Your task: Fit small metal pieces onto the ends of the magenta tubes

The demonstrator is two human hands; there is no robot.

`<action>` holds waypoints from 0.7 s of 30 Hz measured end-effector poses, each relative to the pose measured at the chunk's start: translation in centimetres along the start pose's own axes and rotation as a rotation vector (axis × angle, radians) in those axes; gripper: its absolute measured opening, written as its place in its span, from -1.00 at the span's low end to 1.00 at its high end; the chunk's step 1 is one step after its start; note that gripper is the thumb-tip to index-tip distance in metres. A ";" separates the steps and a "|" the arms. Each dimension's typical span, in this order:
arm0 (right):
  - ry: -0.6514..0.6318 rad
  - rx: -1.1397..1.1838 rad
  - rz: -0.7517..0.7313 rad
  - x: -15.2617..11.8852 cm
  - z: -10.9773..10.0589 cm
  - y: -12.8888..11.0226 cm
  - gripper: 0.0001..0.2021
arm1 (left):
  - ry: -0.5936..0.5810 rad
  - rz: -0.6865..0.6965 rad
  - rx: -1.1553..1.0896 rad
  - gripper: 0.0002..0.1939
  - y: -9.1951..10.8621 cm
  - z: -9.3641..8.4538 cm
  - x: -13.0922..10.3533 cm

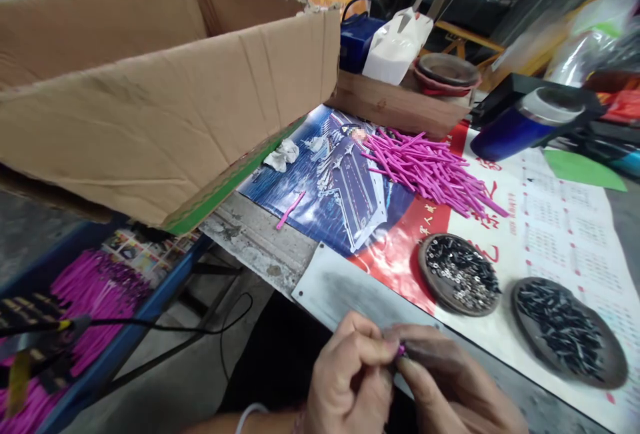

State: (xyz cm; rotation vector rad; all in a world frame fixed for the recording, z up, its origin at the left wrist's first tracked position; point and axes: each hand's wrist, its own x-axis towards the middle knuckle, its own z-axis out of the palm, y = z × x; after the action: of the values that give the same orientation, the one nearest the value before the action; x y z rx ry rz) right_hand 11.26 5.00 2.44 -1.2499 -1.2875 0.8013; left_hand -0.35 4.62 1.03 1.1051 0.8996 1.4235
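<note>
- My left hand (350,381) is curled in, thumb and forefinger pinched together, gripping a small magenta piece (401,350) of which only a bit shows.
- My right hand (450,381) meets it, thumb and fingers closed on the same piece from the other side; I cannot tell how much lies hidden inside my grip.
- The piece sits between my fingertips, just off the near edge of the worktop (265,241), by a smudged pale-grey flat plate (330,281).
- I take the step in hand to be fine fingertip work, probably fitting or fastening a small part onto the magenta piece.
- The next move, I judge, calls for a steady pinch with one hand and a small push or twist with the other.
- Near my right hand stand a round brown dish (433,293) of small silvery rings and black bits, and a second round dark dish (614,355) of slim black pieces.
- Farther off, a loose heap of thin magenta strips (430,171) lies on the printed calendar sheet (560,234).
</note>
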 end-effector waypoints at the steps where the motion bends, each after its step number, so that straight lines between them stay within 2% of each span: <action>1: -0.059 0.046 0.039 0.3 -0.4 -0.1 -0.95 | -0.014 0.003 0.007 -0.82 0.1 -0.1 0.1; 3: -0.109 0.108 0.105 0.7 -1.1 -0.1 -0.94 | -0.041 -0.025 -0.007 -0.81 0.2 -0.3 0.2; 8: -0.035 0.189 0.180 0.5 -1.1 0.6 -0.93 | -0.144 -0.209 -0.145 -0.86 0.3 -0.6 0.9; 11: 0.031 0.194 0.196 -0.1 -0.6 1.2 -0.89 | -0.161 -0.234 -0.137 -0.86 0.3 -0.8 0.9; 16: 0.261 0.007 0.162 -1.6 1.1 1.1 -0.93 | -0.057 -0.097 0.039 -0.83 0.0 -0.4 0.3; 21: 0.427 -0.140 0.137 -2.7 2.6 0.4 -0.85 | 0.052 0.088 0.146 -0.81 -0.7 0.5 -0.3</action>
State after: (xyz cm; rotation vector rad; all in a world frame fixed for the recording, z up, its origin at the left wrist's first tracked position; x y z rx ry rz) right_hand 8.36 3.09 0.95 -1.5375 -0.9299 0.5060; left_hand 0.34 4.41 0.52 1.2342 1.0157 1.4832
